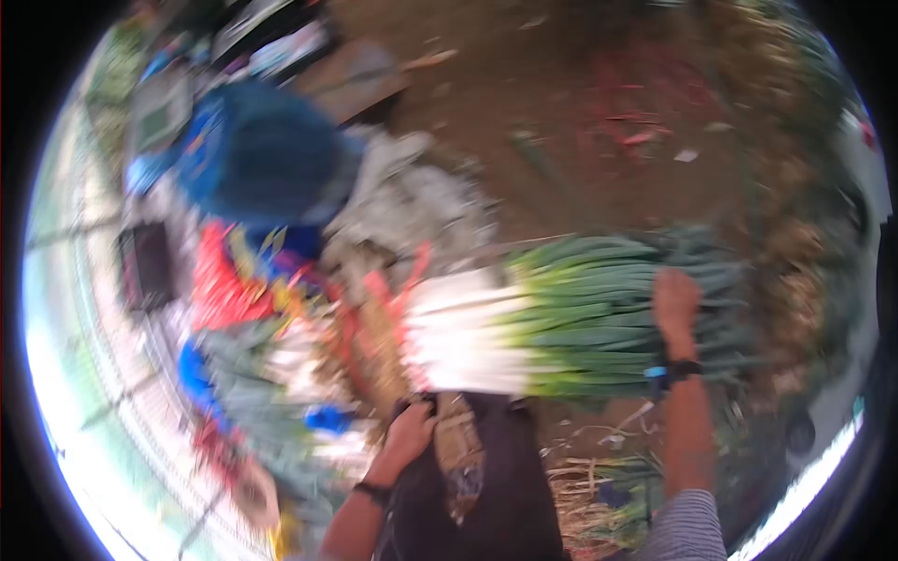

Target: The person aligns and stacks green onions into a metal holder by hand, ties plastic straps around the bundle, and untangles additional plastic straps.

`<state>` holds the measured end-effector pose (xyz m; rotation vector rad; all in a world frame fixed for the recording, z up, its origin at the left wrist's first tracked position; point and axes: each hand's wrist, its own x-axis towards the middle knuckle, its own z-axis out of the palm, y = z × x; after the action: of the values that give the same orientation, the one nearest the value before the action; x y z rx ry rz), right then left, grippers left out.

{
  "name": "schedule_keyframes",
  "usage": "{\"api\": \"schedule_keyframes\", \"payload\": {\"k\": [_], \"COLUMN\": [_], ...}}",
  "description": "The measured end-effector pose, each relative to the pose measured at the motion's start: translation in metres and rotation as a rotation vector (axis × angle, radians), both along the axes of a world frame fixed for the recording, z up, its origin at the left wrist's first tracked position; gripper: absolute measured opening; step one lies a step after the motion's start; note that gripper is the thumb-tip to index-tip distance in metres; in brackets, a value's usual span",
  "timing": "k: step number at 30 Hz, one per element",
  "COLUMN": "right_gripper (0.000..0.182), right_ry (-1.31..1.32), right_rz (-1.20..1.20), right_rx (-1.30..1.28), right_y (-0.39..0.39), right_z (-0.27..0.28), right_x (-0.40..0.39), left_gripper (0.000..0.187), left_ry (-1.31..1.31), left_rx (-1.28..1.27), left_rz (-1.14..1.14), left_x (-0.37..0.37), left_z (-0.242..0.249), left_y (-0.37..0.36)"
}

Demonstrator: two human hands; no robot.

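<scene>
Leeks (468, 332) under right hand (675, 304), grip unclear; left hand (409, 435) curled closed against dark trousers (510, 467). Press lightly, keeping green leaves (599, 323) straight and uncreased.

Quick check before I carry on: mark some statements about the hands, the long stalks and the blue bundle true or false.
1. The right hand is at the green leaves. True.
2. The left hand is on the green leaves too. False: it is by the dark trousers.
3. The white ends point toward the left of the view. True.
4. The large blue bundle is right of the leaves. False: it is at upper left.
5. Each wrist has a dark band. True.
</scene>
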<state>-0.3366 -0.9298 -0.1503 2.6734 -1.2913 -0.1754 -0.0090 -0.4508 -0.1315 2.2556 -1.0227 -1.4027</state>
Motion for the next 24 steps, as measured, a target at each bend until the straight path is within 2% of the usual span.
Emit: {"api": "schedule_keyframes", "payload": {"k": [1, 2, 3, 5, 6, 7, 8, 9, 10, 12, 14, 17, 18, 20, 24], "right_gripper": [0.026, 0.027, 0.027, 0.029, 0.028, 0.028, 0.029, 0.046, 0.046, 0.047, 0.045, 0.043, 0.038, 0.034, 0.031], "right_ry": [0.080, -0.026, -0.129, 0.040, -0.007, 0.018, 0.015, -0.075, -0.095, -0.094, -0.005, -0.035, -0.028, 0.121, 0.264], "right_rz": [-0.109, 0.101, 0.013, 0.052, 0.192, 0.193, 0.086, -0.055, -0.103, -0.172, -0.184, -0.036, -0.071, -0.014, 0.216], "right_rx": [0.143, -0.001, 0.079, 0.097, -0.021, -0.010, 0.118, 0.272, 0.304, 0.375, 0.406, 0.322, 0.313, 0.147, -0.173], "right_y": [-0.013, -0.022, -0.031, -0.046, -0.050, -0.054, -0.062, -0.066, -0.068, -0.067, -0.068, -0.065, -0.062, -0.052, -0.045], "right_z": [-0.017, -0.035, -0.049, -0.060, -0.067, -0.068, -0.072, -0.069, -0.064, -0.044, -0.023, -0.005, 0.002, 0.025, 0.042], "right_x": [-0.008, -0.019, -0.023, -0.024, -0.033, -0.033, -0.035, -0.032, -0.026, -0.011, 0.005, 0.017, 0.024, 0.041, 0.060], "left_gripper": [0.034, 0.034, 0.033, 0.034, 0.035, 0.036, 0.036, 0.033, 0.031, 0.028, 0.029, 0.028, 0.027, 0.026, 0.023], "left_ry": [-0.010, -0.027, 0.009, -0.001, -0.016, -0.025, -0.096, -0.152, -0.207, -0.077, -0.062, 0.118, 0.129, 0.161, 0.287], "left_rx": [0.022, 0.089, 0.110, 0.206, 0.269, 0.338, 0.328, 0.327, 0.326, 0.482, 0.463, 0.531, 0.513, 0.480, 0.506], "left_rz": [0.026, 0.072, 0.157, 0.267, 0.378, 0.490, 0.532, 0.467, 0.401, 0.384, 0.529, 0.771, 0.773, 0.773, 0.985], "left_x": [0.006, 0.012, 0.021, 0.033, 0.034, 0.038, 0.037, 0.033, 0.028, 0.023, -0.008, -0.037, -0.040, -0.043, -0.036], "left_z": [0.005, 0.014, 0.018, 0.013, 0.026, 0.038, 0.042, 0.037, 0.037, 0.062, 0.070, 0.098, 0.103, 0.112, 0.101], "left_y": [0.004, 0.008, 0.016, 0.057, 0.081, 0.102, 0.130, 0.175, 0.217, 0.264, 0.323, 0.362, 0.368, 0.376, 0.404]}}
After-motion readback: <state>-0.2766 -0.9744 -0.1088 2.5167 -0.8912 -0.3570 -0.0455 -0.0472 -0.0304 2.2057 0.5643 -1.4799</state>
